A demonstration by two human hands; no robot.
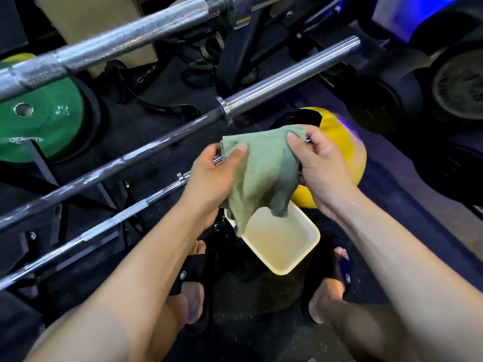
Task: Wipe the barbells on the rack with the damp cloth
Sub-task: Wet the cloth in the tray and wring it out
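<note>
While we stand over the dark floor (261, 322), we hold the green cloth (261, 173) in front of us with both hands. Our left hand (211, 176) pinches its upper left corner between thumb and fingers, and our right hand (321, 168) pinches the upper right corner in the same way. The cloth hangs down between the hands, and its right side looks darker than the left. Its lower tips hang over a cream tub (282, 241) that stands on the floor between our feet; we cannot tell if the tips touch it. The tub holds pale liquid.

To our left three barbells lie on the rack (52, 226), all slanting up toward the right. The top barbell (104, 50) is thick and bright, with a rough grip. The middle barbell (146, 155) has a dark, scuffed shaft and a shiny sleeve at its right end. The low barbell (104, 228) is thin and silver, and its end lies behind our left hand. The cloth touches none of them.

A green plate (39, 118) stands behind the bars at the left. A yellow ball (345, 152) lies just behind our right hand. Dark plates (386, 97) stand at the right. We wear black slides (188, 278).
</note>
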